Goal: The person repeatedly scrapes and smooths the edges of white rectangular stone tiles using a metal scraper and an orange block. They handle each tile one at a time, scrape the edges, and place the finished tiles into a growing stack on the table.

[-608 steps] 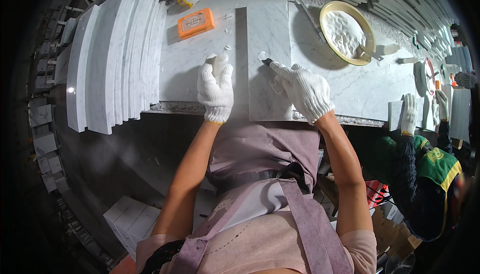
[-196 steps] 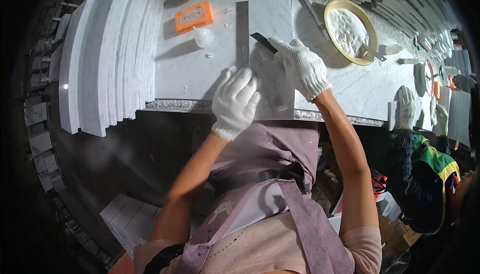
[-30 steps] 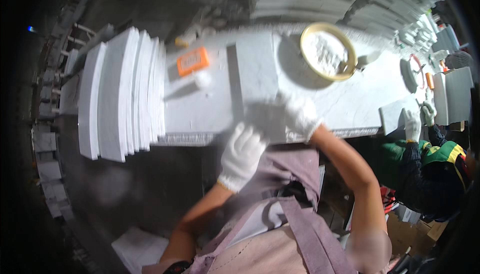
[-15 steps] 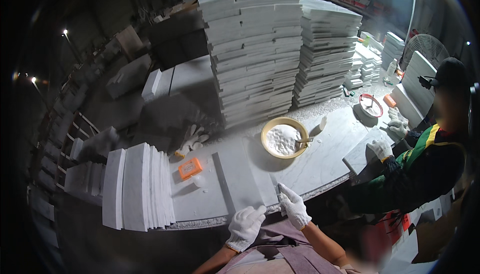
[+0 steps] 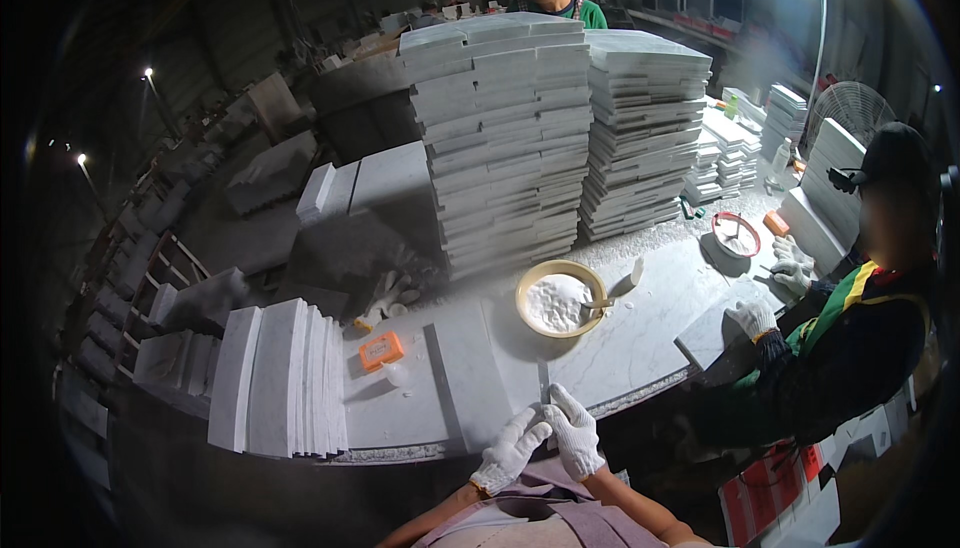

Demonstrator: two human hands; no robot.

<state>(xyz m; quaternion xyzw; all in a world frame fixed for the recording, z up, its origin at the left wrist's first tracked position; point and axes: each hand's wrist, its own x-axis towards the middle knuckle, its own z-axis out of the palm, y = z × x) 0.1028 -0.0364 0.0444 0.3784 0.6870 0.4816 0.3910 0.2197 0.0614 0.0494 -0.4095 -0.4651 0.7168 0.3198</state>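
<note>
Both my hands wear white knitted gloves and meet at the table's front edge. My right hand (image 5: 573, 433) is closed on a thin grey blade (image 5: 543, 376) that points away from me; its handle is hidden. My left hand (image 5: 512, 451) touches the right one, its fingers bent together; whatever they pinch is hidden. Just beyond lies a flat white marble slab (image 5: 468, 368). A tan bowl (image 5: 521, 296) of white paste stands farther off, with a spatula (image 5: 600, 304) resting in it.
An orange box (image 5: 381, 350) and a small translucent cup (image 5: 397, 375) lie left. Upright slabs (image 5: 278, 378) line the left end; tall slab stacks (image 5: 505, 138) stand behind. At right, a co-worker's gloved hand (image 5: 752, 318) rests on a slab near a red-rimmed bowl (image 5: 757, 248).
My right hand has moved left and down and my left hand right, so they now meet. The view has tilted up a little, showing more of the person behind the stacks.
</note>
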